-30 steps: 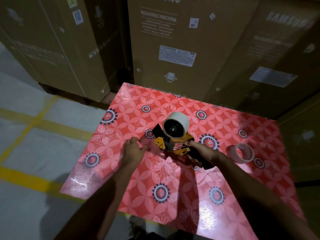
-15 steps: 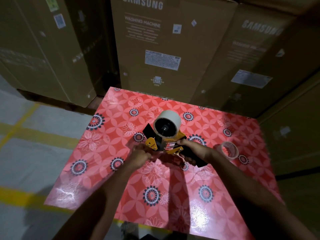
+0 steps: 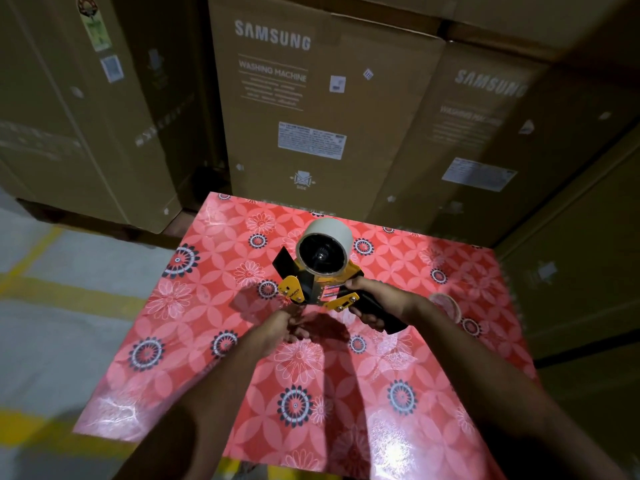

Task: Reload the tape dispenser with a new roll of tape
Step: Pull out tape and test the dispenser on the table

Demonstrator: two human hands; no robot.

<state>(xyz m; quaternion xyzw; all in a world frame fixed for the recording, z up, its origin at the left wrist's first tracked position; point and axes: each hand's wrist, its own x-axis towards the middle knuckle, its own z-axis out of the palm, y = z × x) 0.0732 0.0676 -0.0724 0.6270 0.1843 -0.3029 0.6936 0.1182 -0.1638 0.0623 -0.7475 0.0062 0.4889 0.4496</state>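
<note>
An orange and black tape dispenser (image 3: pixel 313 289) is held above the table with a wide whitish tape roll (image 3: pixel 329 239) mounted on its hub. My right hand (image 3: pixel 375 299) grips the black handle. My left hand (image 3: pixel 282 325) is just below the dispenser's front orange plate, fingers curled together near the roller; whether it pinches the tape's end I cannot tell. An empty tape core (image 3: pixel 446 304) lies on the table behind my right wrist, partly hidden.
The table (image 3: pixel 207 341) wears a red floral oilcloth. Tall cardboard washing-machine boxes (image 3: pixel 311 116) stand close behind it and to the right. Grey floor with yellow lines (image 3: pixel 69 296) lies on the left.
My left hand has moved right, from the table left of the dispenser to just beneath its front end. The right hand keeps its grip on the handle.
</note>
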